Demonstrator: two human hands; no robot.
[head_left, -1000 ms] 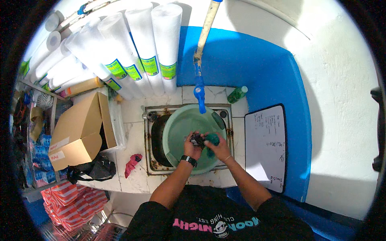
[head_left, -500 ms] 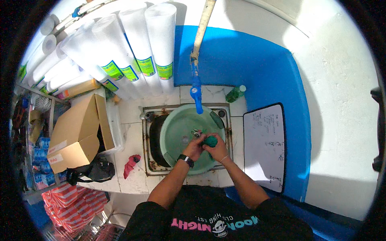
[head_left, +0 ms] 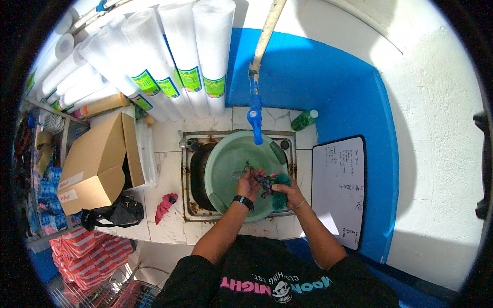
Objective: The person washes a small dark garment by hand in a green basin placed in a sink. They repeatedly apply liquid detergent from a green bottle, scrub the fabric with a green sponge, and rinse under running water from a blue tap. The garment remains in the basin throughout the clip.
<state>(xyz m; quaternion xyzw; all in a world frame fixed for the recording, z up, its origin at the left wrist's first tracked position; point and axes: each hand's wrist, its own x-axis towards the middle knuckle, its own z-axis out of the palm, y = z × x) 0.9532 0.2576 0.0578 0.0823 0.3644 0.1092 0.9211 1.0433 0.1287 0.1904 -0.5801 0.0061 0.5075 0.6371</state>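
at the steel sink (head_left: 194, 211), within a green basin's (head_left: 217, 159) rim, my left hand (head_left: 247, 187) grips a dark object (head_left: 265, 183), too blurred to name; my right hand (head_left: 292, 196) clasps a green scrubber (head_left: 281, 179) beside it.

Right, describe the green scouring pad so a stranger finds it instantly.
Find the rusty sink, then the pale green basin over it. On the basin's right, the right hand grips the scouring pad, deeper green than the basin and unlike the blackish object beside it.
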